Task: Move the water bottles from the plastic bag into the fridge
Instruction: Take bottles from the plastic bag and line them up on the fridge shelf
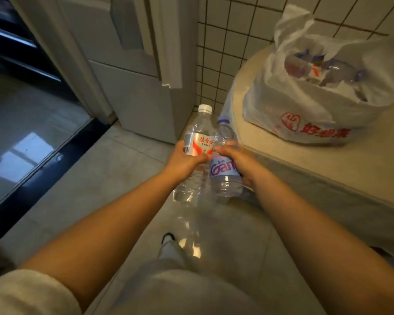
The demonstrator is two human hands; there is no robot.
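My left hand [184, 158] grips a clear water bottle with a white cap and a red-and-white label [198, 142]. Beside it, touching, my right hand [239, 162] grips a second bottle with a purple cap and a light blue label [223, 171]. Both bottles are held over the floor, caps pointing away from me. A white plastic bag with red print [309, 103] sits on the counter at the right, open at the top, with several more bottles [328, 71] lying inside. The fridge [132, 71] stands ahead at the left, its grey door partly open.
A beige counter [359, 164] runs along the right, with a white tiled wall [223, 42] behind it. A dark doorway threshold [43, 169] and a glossy floor lie at the left. My leg and foot [168, 242] show below on the grey tiled floor.
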